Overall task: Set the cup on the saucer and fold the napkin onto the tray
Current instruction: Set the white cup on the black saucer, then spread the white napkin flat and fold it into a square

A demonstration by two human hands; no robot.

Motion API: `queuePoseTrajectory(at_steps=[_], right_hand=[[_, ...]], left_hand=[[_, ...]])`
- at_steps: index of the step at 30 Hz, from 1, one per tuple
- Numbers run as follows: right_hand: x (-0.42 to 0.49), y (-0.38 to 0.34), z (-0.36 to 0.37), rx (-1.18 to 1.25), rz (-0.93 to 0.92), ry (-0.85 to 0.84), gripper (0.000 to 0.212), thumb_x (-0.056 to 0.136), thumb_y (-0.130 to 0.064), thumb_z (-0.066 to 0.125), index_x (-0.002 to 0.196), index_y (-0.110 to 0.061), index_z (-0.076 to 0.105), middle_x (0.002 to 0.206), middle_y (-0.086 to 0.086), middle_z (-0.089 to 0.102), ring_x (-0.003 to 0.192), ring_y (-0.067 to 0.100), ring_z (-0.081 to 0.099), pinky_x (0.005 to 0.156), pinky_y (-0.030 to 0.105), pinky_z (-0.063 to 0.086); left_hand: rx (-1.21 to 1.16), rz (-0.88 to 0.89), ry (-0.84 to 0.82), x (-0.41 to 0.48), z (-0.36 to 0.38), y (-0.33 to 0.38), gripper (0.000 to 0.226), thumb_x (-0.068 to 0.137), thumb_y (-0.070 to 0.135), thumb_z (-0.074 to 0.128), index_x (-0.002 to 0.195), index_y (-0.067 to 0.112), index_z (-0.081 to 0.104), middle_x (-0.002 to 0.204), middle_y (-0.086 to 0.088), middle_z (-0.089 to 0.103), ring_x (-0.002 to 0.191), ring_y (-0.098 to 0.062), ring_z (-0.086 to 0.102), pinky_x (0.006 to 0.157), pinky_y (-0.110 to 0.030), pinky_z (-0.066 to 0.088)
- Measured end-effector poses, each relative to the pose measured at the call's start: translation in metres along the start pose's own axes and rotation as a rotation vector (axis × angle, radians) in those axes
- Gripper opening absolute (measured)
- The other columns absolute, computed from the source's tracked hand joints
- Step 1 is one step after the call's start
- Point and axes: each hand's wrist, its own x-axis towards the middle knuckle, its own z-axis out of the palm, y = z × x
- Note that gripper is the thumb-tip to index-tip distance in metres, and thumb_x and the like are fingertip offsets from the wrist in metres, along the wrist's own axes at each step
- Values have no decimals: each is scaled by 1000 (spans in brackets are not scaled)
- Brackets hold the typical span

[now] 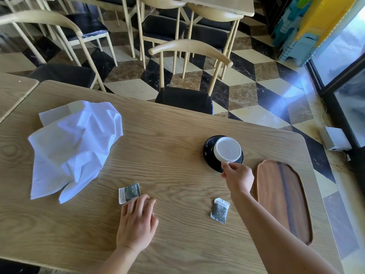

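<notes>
though outstretched, right hand (238, 179) on cup (229, 149)

Light wooden table (167, 135): crumpled white cloth napkin (75, 147) far left. Round black saucer (209, 153) right of centre, white ceramic cup (228, 150) over its right half (touching or not, can't tell), right hand (238, 177) pinching it from the near side. Long dark wooden tray (284, 198) right of the saucer, apart. Left small grey sachet (129, 192) at the left hand (137, 222) fingertips; right small grey sachet (220, 210) between the forearms.
</notes>
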Motion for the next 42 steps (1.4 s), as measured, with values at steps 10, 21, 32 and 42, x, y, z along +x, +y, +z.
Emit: queuePoseTrajectory(at_steps=[10, 21, 32, 42], right_hand=[[-4, 1, -9, 80, 1, 0, 17, 79, -38, 72, 75, -22, 70, 60, -7, 71, 54, 3, 68, 57, 27, 46], [-41, -2, -5, 133, -67, -92, 6, 82, -24, 71, 78, -25, 68, 61, -9, 72, 59, 8, 71, 60, 26, 46], [-112, -71, 113, -115, -253, -673, 13, 78, -30, 72, 90, -27, 70, 78, -3, 74, 75, 15, 70, 75, 32, 57], [-157, -125, 236, -67, -111, -872, 26, 90, -24, 65, 114, -16, 62, 82, 2, 69, 67, 23, 70, 72, 41, 61]], left_hand=[[6, 11, 1, 0, -1, 0, 36, 81, 31, 48, 115, 21, 56, 120, 0, 52, 109, -25, 51, 93, -41, 38], [-98, 112, 2, -11, -22, -3, 31, 82, 23, 55, 112, 24, 58, 118, 6, 54, 109, -16, 54, 91, -30, 42], [11, -484, 256, 22, -86, -111, 55, 77, 29, 71, 127, 10, 56, 114, -15, 55, 105, -39, 54, 87, -50, 45], [-196, -628, 408, 89, -115, -171, 26, 76, 2, 74, 100, 11, 68, 74, -9, 71, 73, -37, 67, 66, -45, 46]])
